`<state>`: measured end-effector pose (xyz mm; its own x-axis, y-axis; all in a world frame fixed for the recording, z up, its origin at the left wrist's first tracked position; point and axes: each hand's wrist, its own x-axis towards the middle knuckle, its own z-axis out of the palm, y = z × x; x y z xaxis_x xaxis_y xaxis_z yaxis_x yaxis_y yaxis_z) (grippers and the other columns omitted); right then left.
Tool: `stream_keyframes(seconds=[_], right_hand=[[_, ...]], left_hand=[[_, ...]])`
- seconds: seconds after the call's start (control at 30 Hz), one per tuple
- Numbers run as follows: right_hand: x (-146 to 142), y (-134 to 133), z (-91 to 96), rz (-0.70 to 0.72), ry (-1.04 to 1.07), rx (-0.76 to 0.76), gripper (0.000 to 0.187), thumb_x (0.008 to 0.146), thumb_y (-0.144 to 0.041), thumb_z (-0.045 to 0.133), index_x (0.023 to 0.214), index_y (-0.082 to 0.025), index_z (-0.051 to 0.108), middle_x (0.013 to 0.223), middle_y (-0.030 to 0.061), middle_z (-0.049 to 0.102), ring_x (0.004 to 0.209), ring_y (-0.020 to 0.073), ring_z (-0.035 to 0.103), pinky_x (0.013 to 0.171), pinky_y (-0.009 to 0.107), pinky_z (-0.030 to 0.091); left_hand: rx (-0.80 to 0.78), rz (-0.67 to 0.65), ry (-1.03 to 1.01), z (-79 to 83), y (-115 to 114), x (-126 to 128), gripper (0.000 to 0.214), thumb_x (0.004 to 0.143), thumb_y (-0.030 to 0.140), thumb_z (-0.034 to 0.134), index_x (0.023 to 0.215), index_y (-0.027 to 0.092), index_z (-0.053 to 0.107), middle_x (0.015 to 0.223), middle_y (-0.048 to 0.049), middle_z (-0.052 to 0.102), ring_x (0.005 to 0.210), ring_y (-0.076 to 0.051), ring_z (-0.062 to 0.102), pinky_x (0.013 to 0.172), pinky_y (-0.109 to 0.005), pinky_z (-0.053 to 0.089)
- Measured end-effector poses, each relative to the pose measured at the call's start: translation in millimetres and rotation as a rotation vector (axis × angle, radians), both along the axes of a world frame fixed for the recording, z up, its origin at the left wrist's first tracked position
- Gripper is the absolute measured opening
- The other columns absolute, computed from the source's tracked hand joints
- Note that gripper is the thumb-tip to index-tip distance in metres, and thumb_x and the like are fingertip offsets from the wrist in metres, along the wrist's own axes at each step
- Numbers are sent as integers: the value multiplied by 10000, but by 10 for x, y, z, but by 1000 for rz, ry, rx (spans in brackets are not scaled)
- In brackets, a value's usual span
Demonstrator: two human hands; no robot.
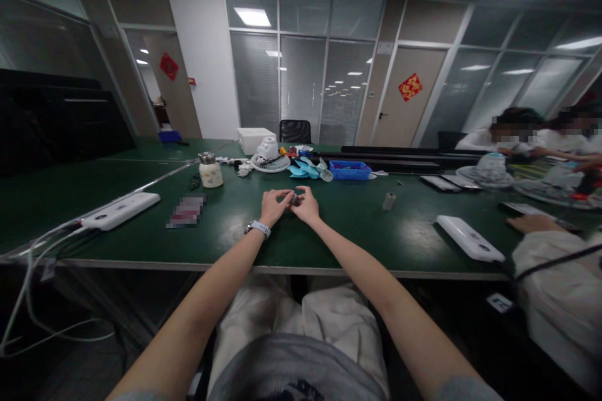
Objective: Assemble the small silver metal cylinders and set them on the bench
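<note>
L hand [274, 207] & R hand [308, 205] angled inward over tbl [352, 219], fingers [281, 193] of both pinching sm. dark part [295, 200].

We've got a dark green table [357, 213], a dark part [296, 200], pale blue blades [301, 168], a brighter blue basket [350, 171] and a cream bottle [211, 176] with small prints. Our trousers [341, 319] are beige, our shirt [268, 363] is grey, and that door sign [411, 87] is red with gold characters.
</note>
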<state>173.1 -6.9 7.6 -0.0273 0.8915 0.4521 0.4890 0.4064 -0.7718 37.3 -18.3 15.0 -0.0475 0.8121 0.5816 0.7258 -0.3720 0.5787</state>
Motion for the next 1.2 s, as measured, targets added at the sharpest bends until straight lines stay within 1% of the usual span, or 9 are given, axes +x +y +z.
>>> stream_keyframes(seconds=[0.23, 0.4, 0.5, 0.63, 0.7, 0.87, 0.97, 1.1, 1.2], right_hand=[[27, -42, -37, 20, -32, 7, 597, 634, -279, 771, 1158, -271, 484, 865, -32, 666, 783, 167, 667, 716, 297, 511], [40, -41, -63, 26, -32, 24, 585, 639, -313, 779, 1155, -267, 508, 894, -19, 664, 777, 167, 665, 702, 293, 511], [58, -40, -68, 8, -45, 27, 616, 626, -329, 793, 1171, -259, 516, 894, -15, 662, 776, 167, 660, 706, 297, 508], [123, -34, -68, -5, -41, 19, 643, 621, -322, 801, 1190, -264, 507, 892, -17, 662, 792, 164, 654, 722, 299, 507], [174, -15, -79, -13, -32, 21, 641, 623, -322, 801, 1189, -264, 505, 900, -14, 660, 803, 164, 652, 730, 301, 508], [300, 100, -150, -41, 13, 6, 613, 622, -303, 796, 1165, -249, 515, 900, -12, 659, 797, 155, 653, 745, 306, 511], [332, 159, -193, -29, 55, -16, 625, 607, -305, 802, 1159, -235, 517, 889, -10, 661, 793, 153, 653, 743, 303, 516], [334, 173, -216, 6, 112, -26, 603, 596, -324, 806, 1124, -219, 534, 886, 1, 663, 781, 149, 654, 723, 280, 520], [334, 168, -219, -23, 115, -53, 591, 579, -381, 815, 1081, -209, 553, 887, 13, 675, 788, 155, 657, 732, 286, 523]], left_hand=[[-14, 20, 18, -4, 8, 6, 311, 844, 453, 551, 985, 257, 748, 987, -53, 681, 1005, -201, 533, 912, -341, 372], [47, 18, -7, 8, 17, 18, 305, 860, 440, 533, 967, 251, 749, 968, -44, 685, 981, -187, 545, 916, -322, 379], [58, 83, -65, 25, 20, -6, 347, 886, 452, 479, 1005, 251, 737, 1015, -46, 691, 995, -195, 554, 937, -336, 371], [-51, 264, -90, -3, 37, -80, 390, 866, 524, 472, 1023, 282, 735, 1066, -52, 689, 1082, -258, 511, 931, -386, 370], [-117, 309, -76, -37, 50, -114, 401, 839, 560, 492, 1007, 296, 743, 1060, -60, 694, 1117, -302, 477, 919, -423, 371], [-247, 311, -35, -74, 53, -140, 390, 816, 549, 525, 1001, 293, 754, 998, -77, 714, 1107, -352, 461, 891, -456, 383], [-290, 322, 34, -42, 16, -123, 382, 808, 544, 541, 994, 292, 759, 1008, -81, 713, 1097, -355, 470, 874, -443, 396], [-366, 309, 159, -6, -32, -98, 328, 807, 508, 561, 993, 322, 757, 1037, -53, 710, 1099, -329, 479, 877, -403, 401], [-369, 310, 182, -16, -22, -99, 349, 821, 522, 526, 1010, 333, 751, 1056, -48, 705, 1115, -335, 468, 880, -408, 397]])
